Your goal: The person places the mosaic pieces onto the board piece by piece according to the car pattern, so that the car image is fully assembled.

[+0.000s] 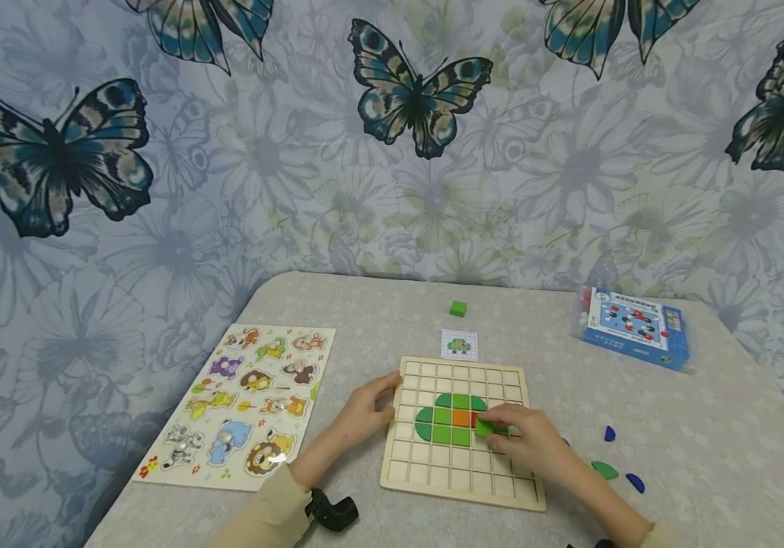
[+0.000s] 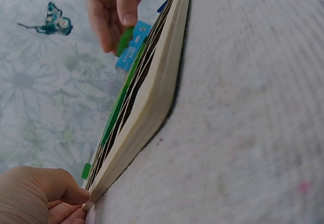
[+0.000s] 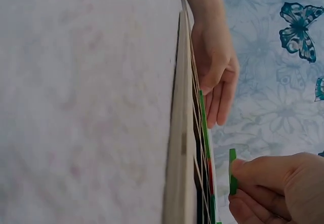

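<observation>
A wooden grid board (image 1: 460, 483) lies before me, bearing several green pieces (image 1: 442, 416), an orange square (image 1: 461, 418) and a partly hidden red one. My left hand (image 1: 363, 411) rests its thumb and fingertips against the board's left edge, the fingers fairly straight. Over the right part of the pattern, my right hand (image 1: 529, 438) pinches a green square tile (image 3: 233, 171) between thumb and fingers. In the right wrist view that tile stands apart from the board. Beyond the board's far edge lies a small card (image 1: 459, 345) with a printed coloured figure on a grid.
A green block (image 1: 458, 308) sits behind the card. An animal puzzle board (image 1: 237, 407) is at left, a blue boxed set (image 1: 634, 327) at back right. Right of the board lie a green piece (image 1: 604, 470) and blue half-round pieces (image 1: 635, 482).
</observation>
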